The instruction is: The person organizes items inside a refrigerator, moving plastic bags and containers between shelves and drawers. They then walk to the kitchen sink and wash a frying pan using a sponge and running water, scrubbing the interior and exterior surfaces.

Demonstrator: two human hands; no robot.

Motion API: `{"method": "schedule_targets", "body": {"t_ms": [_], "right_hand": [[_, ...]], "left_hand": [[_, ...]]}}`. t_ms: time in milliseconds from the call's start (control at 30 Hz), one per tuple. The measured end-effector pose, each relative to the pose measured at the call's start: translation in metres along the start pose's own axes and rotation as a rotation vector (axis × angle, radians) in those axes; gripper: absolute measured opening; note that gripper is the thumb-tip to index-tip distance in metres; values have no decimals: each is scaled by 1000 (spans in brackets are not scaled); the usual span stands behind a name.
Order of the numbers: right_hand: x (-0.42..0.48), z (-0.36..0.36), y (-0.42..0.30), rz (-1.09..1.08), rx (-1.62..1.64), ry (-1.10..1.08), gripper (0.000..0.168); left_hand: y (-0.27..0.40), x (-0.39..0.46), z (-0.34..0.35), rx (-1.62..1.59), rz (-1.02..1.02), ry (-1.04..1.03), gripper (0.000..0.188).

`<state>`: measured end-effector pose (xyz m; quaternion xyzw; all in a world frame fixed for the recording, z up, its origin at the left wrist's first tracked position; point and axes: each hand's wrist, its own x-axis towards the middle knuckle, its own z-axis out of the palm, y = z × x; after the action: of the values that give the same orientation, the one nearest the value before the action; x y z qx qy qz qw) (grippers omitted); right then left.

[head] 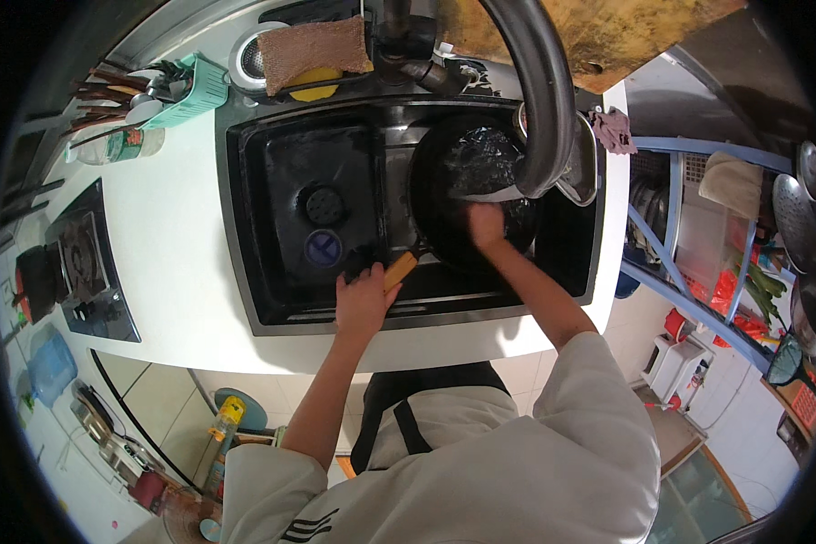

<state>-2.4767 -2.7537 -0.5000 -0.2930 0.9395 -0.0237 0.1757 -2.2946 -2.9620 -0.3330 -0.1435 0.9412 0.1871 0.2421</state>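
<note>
A dark round pan (442, 224) rests in the right basin of a black double sink (238, 224), with shiny water inside it. My left hand (364, 302) grips the pan's wooden handle (401, 270), its thumb on the near side. Inside the pan, my right hand (486, 224) is bent downward below the faucet's mouth. Its fingertips are hidden, so I cannot tell whether it holds anything. The thick dark faucet (544, 95) arches over the pan, covering part of it. To the pan's right, a metal vessel (581, 163) leans in the basin, partly hidden by the faucet.
Behind the sink hang a brown mesh cloth (313, 51) and a yellow sponge (316, 85). A wooden cutting board (625, 41) stands at the back right. A turquoise utensil basket (194, 95) and a plastic bottle (122, 146) are on the left counter, near a cooktop (85, 258).
</note>
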Motion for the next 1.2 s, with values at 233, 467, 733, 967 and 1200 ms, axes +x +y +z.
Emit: {"method": "schedule_targets", "body": {"t_ms": [233, 467, 733, 967, 1200], "right_hand": [[76, -20, 4, -81, 53, 178, 11], [-13, 20, 31, 45, -6, -77, 13], [80, 15, 39, 46, 237, 253, 14], [-15, -12, 14, 143, 475, -146, 13], [75, 20, 43, 144, 379, 305, 11]], "left_hand": [[3, 2, -6, 25, 0, -17, 35], [6, 6, -6, -4, -10, -31, 35], [5, 7, -5, 23, 45, 11, 35], [3, 10, 1, 3, 34, 1, 37], [7, 13, -3, 48, 65, -10, 37]]}}
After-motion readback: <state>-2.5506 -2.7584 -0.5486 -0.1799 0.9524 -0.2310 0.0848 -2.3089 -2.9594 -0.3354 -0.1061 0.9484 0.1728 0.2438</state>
